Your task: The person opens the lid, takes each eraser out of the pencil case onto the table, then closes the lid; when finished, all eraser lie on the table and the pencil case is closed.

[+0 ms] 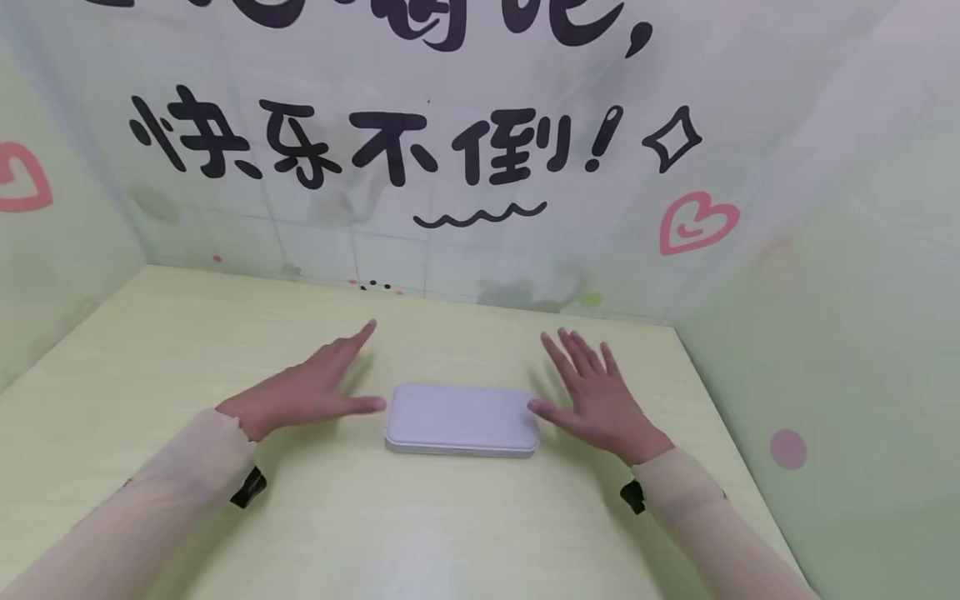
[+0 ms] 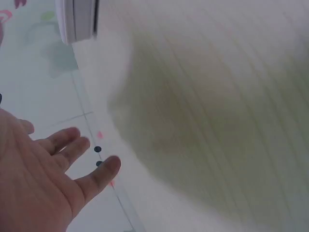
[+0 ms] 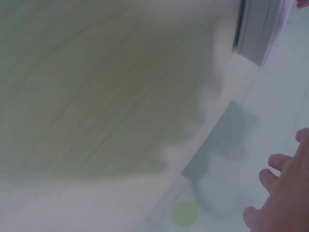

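Evidently, on the pale table (image 1: 420, 521), the flat lilac case (image 1: 461, 418) lies between the left hand (image 1: 303, 394) and the right hand (image 1: 602, 404), both spread and gripping nothing, so an uneven push from one side could skew it.

"快乐不倒!" (image 1: 395, 150) on backdrop (image 1: 480, 250); cropped characters (image 1: 453, 25) above

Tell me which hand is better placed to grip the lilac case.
Likely the right hand: in the head view, its thumb overlaps the lilac case, while the left hand lies just short.
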